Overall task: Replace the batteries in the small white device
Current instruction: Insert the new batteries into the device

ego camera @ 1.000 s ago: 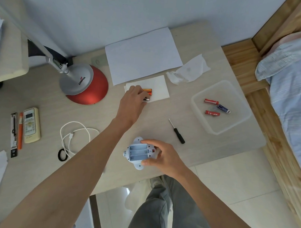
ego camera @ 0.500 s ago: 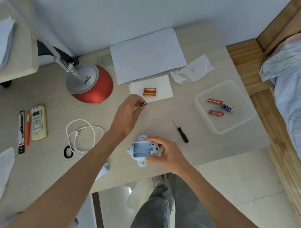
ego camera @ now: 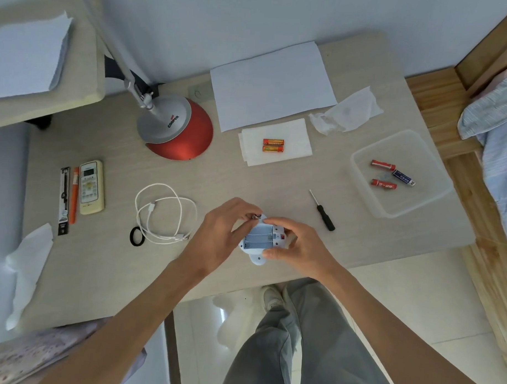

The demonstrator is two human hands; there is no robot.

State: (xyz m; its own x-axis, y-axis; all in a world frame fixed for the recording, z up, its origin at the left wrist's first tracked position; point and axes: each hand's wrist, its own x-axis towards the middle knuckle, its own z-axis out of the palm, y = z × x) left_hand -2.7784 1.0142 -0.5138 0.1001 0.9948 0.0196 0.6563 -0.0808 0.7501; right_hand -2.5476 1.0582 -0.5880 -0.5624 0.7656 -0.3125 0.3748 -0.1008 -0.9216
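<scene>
left hand | carried battery off napkin | now at device top edge

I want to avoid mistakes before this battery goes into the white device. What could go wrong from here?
1. The left hand pinches a battery at the corner of the small white device. The polarity marks in its empty compartment are unreadable here, so it may go in reversed.
2. The right hand grips the device by its edges only, so pressing could tilt it.
3. Two orange batteries lie loose on the paper and might roll.
</scene>
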